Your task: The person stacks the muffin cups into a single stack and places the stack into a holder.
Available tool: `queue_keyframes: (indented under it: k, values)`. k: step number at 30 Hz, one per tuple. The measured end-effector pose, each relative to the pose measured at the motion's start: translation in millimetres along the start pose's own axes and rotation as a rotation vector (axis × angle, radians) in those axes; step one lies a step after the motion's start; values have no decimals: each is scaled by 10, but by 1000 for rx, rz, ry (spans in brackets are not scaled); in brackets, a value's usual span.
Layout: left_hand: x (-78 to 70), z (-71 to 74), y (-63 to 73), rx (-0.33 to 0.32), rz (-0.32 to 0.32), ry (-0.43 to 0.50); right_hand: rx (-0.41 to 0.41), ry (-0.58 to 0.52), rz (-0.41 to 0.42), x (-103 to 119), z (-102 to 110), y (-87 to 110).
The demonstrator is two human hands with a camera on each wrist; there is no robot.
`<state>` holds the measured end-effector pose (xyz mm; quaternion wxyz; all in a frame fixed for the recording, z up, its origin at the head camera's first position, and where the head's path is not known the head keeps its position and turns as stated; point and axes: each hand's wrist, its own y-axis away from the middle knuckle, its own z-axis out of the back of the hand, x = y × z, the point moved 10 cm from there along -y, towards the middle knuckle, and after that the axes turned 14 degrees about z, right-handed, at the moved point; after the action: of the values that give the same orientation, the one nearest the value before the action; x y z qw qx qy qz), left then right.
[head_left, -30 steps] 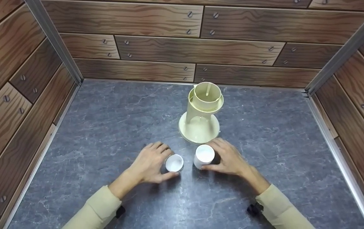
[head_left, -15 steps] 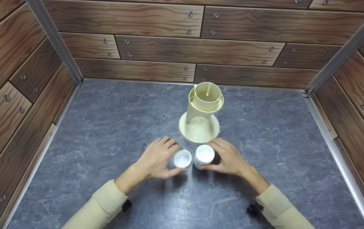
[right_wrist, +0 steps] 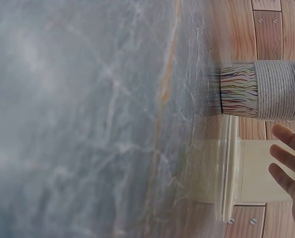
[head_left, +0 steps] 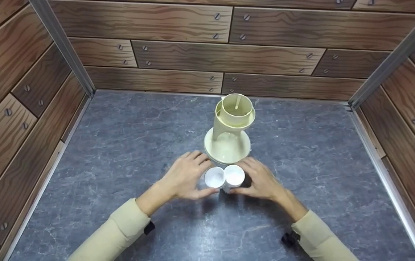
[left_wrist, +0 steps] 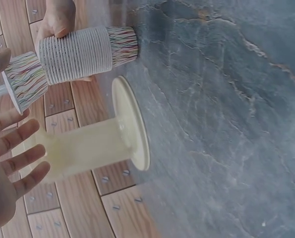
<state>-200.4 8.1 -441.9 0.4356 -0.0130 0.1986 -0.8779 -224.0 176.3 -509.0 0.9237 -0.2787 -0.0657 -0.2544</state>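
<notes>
My left hand pinches a small paper cup, white inside and striped outside, tilted in the air. Its rim touches the top of a stack of ribbed paper cups. That stack stands on the grey tabletop, and my right hand grips it from the right. The stack shows close up in the left wrist view, and its striped bottom cup shows in the right wrist view. Just behind both hands stands a cream plastic cup dispenser stand with a round base.
Wood-patterned walls close in the tabletop at the back and on both sides. Metal rails run along the edges. The dispenser's base lies a short way beyond the stack.
My left hand has carried the single cup to the right and slightly away from me, until it meets the stack. The right hand and the stack have stayed put.
</notes>
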Motion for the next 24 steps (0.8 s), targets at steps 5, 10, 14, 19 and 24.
queue_keyframes:
  k: [5, 10, 14, 19, 24]
  values:
    - [-62, -27, -42, 16, -31, -14, 4, 9, -5, 0, 0, 2]
    - [-110, -49, -68, 19, -39, -8, 3, 19, 0, 4, 5, 13]
    - [-155, -49, -82, 14, -46, 17, 0, 30, 11, 6, 3, 17]
    - [-202, -51, -109, -1, -53, 16, -6, 38, 23, 9, 10, 19]
    - [-239, -38, -149, -32, -62, 10, -7, 46, 35, 14, 8, 14]
